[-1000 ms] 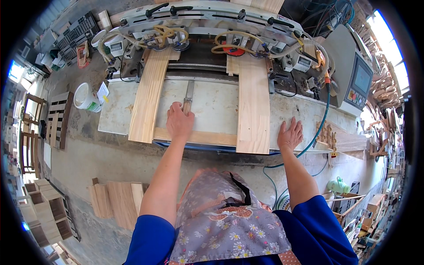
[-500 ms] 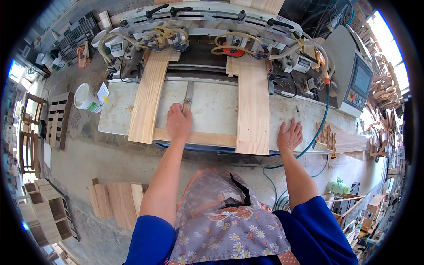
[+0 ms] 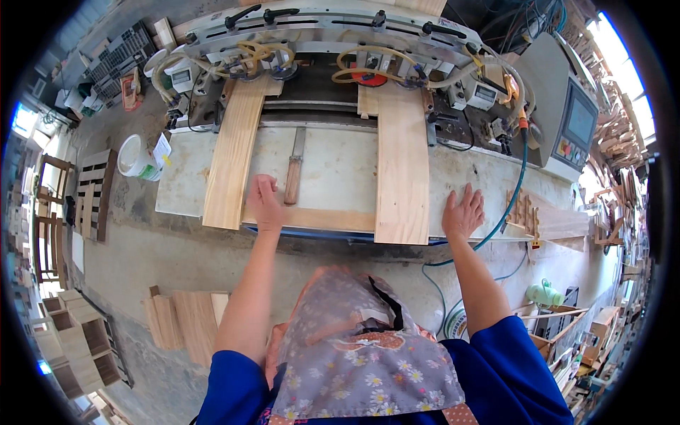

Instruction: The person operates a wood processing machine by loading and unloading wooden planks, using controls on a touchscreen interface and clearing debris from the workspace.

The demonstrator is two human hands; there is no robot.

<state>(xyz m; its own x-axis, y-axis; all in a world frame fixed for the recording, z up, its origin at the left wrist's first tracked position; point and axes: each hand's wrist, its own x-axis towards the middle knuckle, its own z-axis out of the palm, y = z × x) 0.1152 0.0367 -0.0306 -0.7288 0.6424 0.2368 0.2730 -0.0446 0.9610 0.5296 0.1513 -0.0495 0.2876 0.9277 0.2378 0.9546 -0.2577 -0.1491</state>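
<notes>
My left hand, slightly blurred, hovers over the near edge of the white worktable with its fingers curled in and nothing seen in them. It is beside the left wooden board. Just right of it lies a flat-bladed hand tool with a wooden handle, a chisel or file, untouched. My right hand rests flat on the table with fingers spread, right of the right wooden board. Both boards run from the machine toward me, their far ends under its clamp heads.
The clamping machine with yellow hoses spans the back. A control panel stands at right, and a teal hose hangs over the table's right side. A white bucket is at left; stacked boards lie on the floor.
My left hand has let go of the tool's wooden handle, which now lies bare, and has moved left and slightly nearer me. My right hand has stayed on the table.
</notes>
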